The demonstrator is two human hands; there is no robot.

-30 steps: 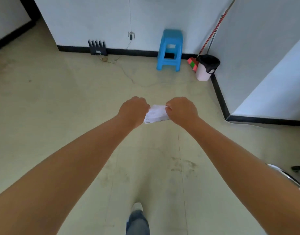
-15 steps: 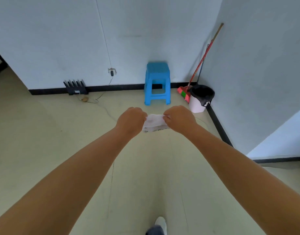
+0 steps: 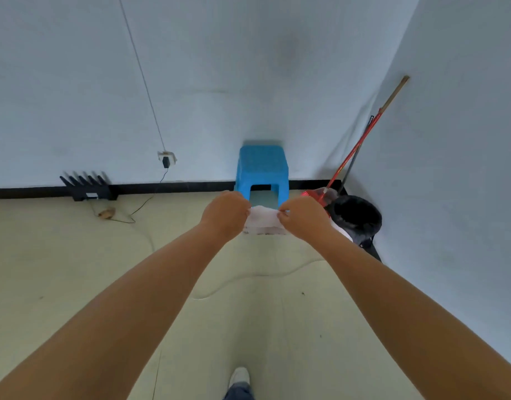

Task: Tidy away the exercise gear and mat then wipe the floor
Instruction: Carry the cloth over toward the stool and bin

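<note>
White wipe (image 3: pixel 263 222): thin, soft, creased, dirty along its lower edge, stretched between your hands at arm's length above the floor (image 3: pixel 75 269). Left hand (image 3: pixel 225 213) and right hand (image 3: pixel 302 217) each pinch one end. Over the last second you've walked closer to the corner; the black-lined bin (image 3: pixel 357 217) now sits just beside your right hand, likely for disposal. Blue plastic stool (image 3: pixel 261 171) behind, broom (image 3: pixel 355 151) leaning.

Glossy plastic stool (image 3: pixel 262 168); matt floor (image 3: pixel 60 255).
</note>
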